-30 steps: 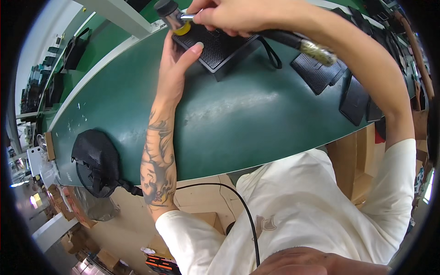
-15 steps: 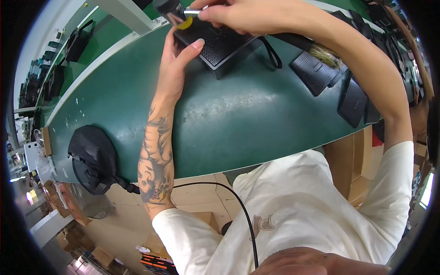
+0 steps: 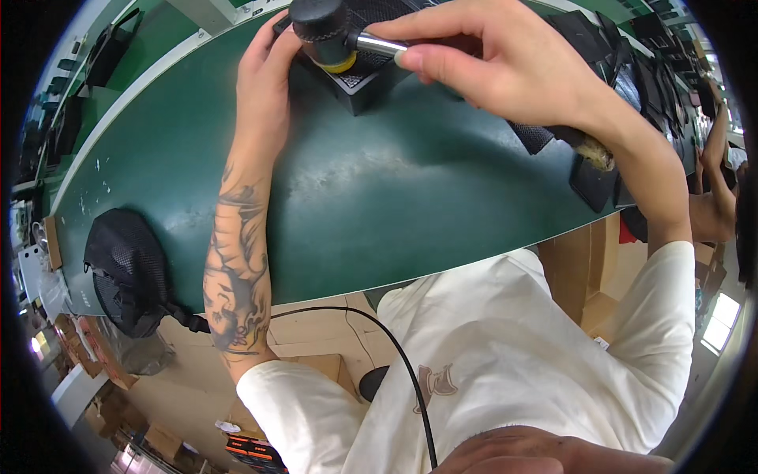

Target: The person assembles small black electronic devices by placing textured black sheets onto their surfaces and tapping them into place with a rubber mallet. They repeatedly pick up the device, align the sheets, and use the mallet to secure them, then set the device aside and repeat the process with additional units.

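My right hand is closed round the metal shaft of a mallet, which has a black head and a yellow band at its lower end. The mallet's dark handle runs back beneath my wrist to a frayed, yellowish end. Under the head lies a black textured box with a raised rim, at the far side of the table; whether the head touches it I cannot tell. My left hand grips the box's left side, its fingertips partly hidden behind the mallet head and at the box edge.
On the green table, a black mesh bag with a strap lies at the left. Black panels and a pile of black pieces lie at the right. A black cable hangs before me. Another person's arm shows far right.
The mallet and my right hand have come nearer and lower, over the box's near left corner. My left hand stays on the box; the whole view has shifted slightly.
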`<action>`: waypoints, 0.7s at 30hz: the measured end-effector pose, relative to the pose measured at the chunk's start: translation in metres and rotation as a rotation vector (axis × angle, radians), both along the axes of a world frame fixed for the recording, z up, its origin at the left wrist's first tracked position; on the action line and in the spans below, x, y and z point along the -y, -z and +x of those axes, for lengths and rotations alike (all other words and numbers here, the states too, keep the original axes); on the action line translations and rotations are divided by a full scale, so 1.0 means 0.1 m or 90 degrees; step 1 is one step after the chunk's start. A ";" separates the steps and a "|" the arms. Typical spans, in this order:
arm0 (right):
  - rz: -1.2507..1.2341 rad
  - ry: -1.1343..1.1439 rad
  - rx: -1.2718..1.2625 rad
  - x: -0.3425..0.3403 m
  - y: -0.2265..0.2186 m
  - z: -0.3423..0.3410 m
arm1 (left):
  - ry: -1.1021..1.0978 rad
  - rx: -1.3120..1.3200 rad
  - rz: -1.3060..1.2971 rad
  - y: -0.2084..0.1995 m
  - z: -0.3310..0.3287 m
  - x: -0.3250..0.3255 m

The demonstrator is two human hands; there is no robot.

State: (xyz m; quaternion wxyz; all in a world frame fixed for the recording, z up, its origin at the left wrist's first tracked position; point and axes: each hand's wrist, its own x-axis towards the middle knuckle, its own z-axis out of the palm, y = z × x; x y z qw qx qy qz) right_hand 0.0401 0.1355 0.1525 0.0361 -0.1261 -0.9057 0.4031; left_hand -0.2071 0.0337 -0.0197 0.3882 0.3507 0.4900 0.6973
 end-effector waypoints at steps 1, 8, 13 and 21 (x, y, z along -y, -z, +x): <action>-0.006 0.010 -0.007 0.00 -0.03 0.02 | 0.013 0.021 -0.006 0.00 -0.04 -0.02; -0.172 0.169 -0.114 -0.06 -0.07 0.22 | -0.017 -0.062 -0.036 -0.24 0.23 -0.05; -0.223 0.226 -0.112 -0.13 0.01 0.38 | -0.023 -0.032 -0.040 -0.23 0.23 -0.07; -0.248 0.201 0.017 -0.29 -0.06 0.42 | -0.053 -0.032 -0.070 -0.23 0.18 -0.02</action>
